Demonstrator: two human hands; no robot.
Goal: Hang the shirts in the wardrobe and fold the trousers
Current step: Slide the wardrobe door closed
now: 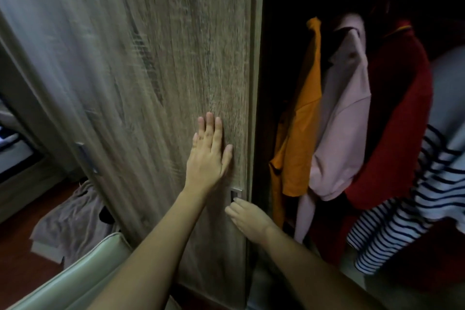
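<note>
A wood-grain wardrobe door [156, 58] fills the left and middle of the head view. My left hand [208, 156] presses flat on it with straight fingers. My right hand [247, 216] is lower, its fingertips curled at the small metal handle [236, 193] near the door's right edge. In the dark open wardrobe to the right hang an orange shirt [299, 128], a pink shirt [344, 118], a red garment [397, 113] and a navy-striped white top [407, 211].
A greyish-pink cloth [73, 219] lies crumpled on the dark red floor at lower left. A pale green padded edge [83, 269] sits close in front of me. A second door with a metal handle [86, 156] stands at the left.
</note>
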